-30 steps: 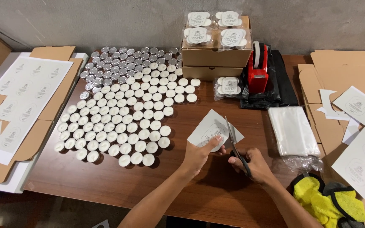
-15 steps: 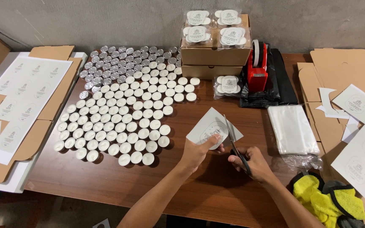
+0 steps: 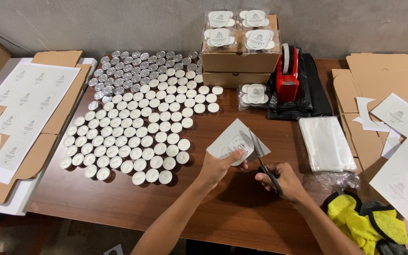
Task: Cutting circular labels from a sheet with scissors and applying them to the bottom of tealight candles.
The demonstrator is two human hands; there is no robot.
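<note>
My left hand (image 3: pixel 219 168) pinches a white square of label paper (image 3: pixel 230 139) with a round printed mark, held just above the brown table (image 3: pixel 119 203). My right hand (image 3: pixel 282 182) grips black-handled scissors (image 3: pixel 260 156); the blades point away from me and bite into the paper's right side. To the left of my hands, a large field of white tealight candles (image 3: pixel 133 137) in metal cups covers the table.
Cardboard boxes (image 3: pixel 240 63) topped with bagged candle packs stand at the back. A red tape dispenser (image 3: pixel 288 73), a stack of clear bags (image 3: pixel 326 144), a yellow cloth (image 3: pixel 355 222), label sheets (image 3: pixel 29 108) and flat cardboard (image 3: pixel 383 80) lie around.
The paper and both hands have shifted slightly toward me and left; the scissors stay in the cut. Nothing else on the table has moved.
</note>
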